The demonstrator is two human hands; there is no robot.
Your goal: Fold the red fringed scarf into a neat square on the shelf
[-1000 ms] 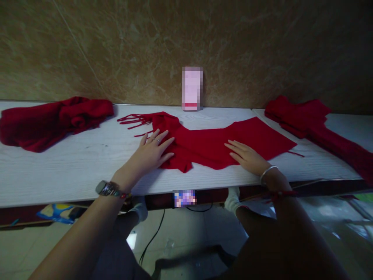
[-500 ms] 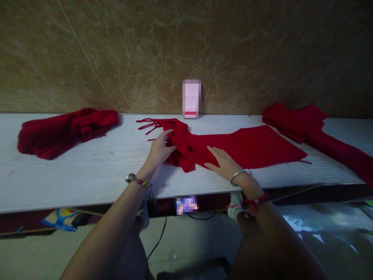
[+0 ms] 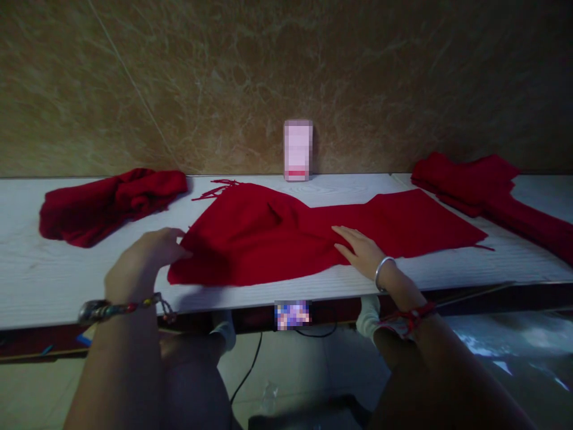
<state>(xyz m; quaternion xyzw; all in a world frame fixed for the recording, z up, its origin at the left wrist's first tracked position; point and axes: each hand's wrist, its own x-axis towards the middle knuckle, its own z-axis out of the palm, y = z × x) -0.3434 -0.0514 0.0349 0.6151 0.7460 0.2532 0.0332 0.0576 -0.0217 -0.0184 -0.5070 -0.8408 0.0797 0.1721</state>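
A red fringed scarf (image 3: 250, 245) lies across the white tabletop, its left part spread wide and its middle narrower. My left hand (image 3: 152, 257) is at the scarf's left edge, fingers and thumb pinching the cloth there. Some tassels stick out past the far left corner. On the middle of the scarf rests my right hand (image 3: 360, 251), flat with fingers stretched out, holding nothing. Soft creases run through the cloth between the two hands.
A bundled red cloth (image 3: 111, 206) lies at the left. Another red cloth (image 3: 474, 185) trails over the right side. A blurred pink-white phone-like object (image 3: 298, 150) leans against the brown marbled wall (image 3: 224, 77). Below the white table's (image 3: 250, 295) near edge hangs a black cable (image 3: 248, 367).
My left hand has moved left and nearer, drawing the bunched end of the scarf out into a wide, flatter shape. My right hand stays flat on the scarf.
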